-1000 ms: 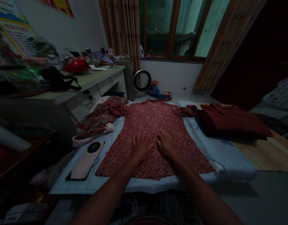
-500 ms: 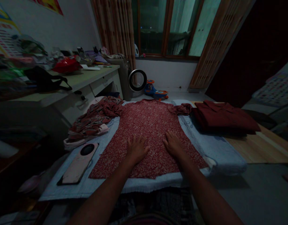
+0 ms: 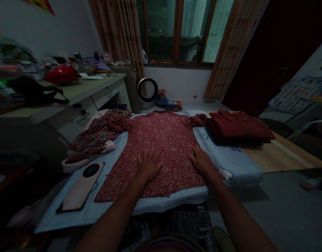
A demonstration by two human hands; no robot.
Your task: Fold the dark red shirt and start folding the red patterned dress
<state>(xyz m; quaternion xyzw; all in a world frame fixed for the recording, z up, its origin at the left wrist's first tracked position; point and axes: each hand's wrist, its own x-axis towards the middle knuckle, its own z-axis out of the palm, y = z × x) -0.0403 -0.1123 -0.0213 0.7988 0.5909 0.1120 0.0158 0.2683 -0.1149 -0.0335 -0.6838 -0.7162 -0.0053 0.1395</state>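
A red speckled garment [image 3: 161, 140] lies spread flat on a pale blue padded cloth [image 3: 229, 157] covering the board in front of me. My left hand [image 3: 148, 165] rests palm down on the garment's lower middle, fingers spread. My right hand [image 3: 202, 162] lies flat near the garment's right edge, fingers stretched out. Neither hand holds anything.
A crumpled patterned garment [image 3: 98, 134] is heaped at the left of the cloth. A pink flat object with a dark round opening [image 3: 80, 185] lies at the front left. A folded dark red shirt [image 3: 238, 127] sits on the right. A cluttered desk [image 3: 71, 92] stands left; a toy car [image 3: 167, 101] is beyond.
My two hands have slid apart across the garment, the right one moving out toward its right edge. The view has shifted a little to the right.
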